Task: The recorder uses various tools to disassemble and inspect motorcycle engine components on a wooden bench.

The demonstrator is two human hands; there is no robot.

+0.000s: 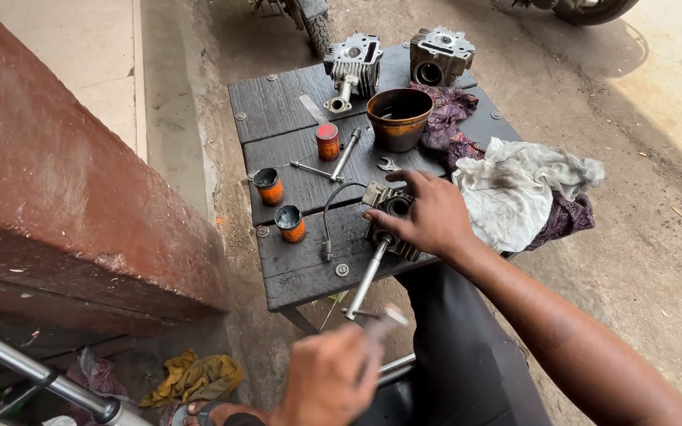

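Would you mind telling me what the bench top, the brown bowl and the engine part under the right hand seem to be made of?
Bench top: dark weathered wood planks, with visible grain and bolt heads. Brown bowl: probably plastic or coated metal, smooth and grimy. Engine part: cast metal, likely aluminium, dull grey, under the right hand.

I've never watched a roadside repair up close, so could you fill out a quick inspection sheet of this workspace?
Surface: dark wooden bench, planks bolted down, oily and worn.
Job's things: metal engine part with a T-handle tool standing in it.
Clutter: two more engine parts, rusty bowl, three small orange-stained tins, a small wrench, white rag, patterned cloth.
Hands: right hand rests on the engine part; left hand blurred, gripping the tool's crossbar.
Cables: one thin curved wire on the bench.
Surroundings: red-brown wall, dirt ground, tyres at the top.
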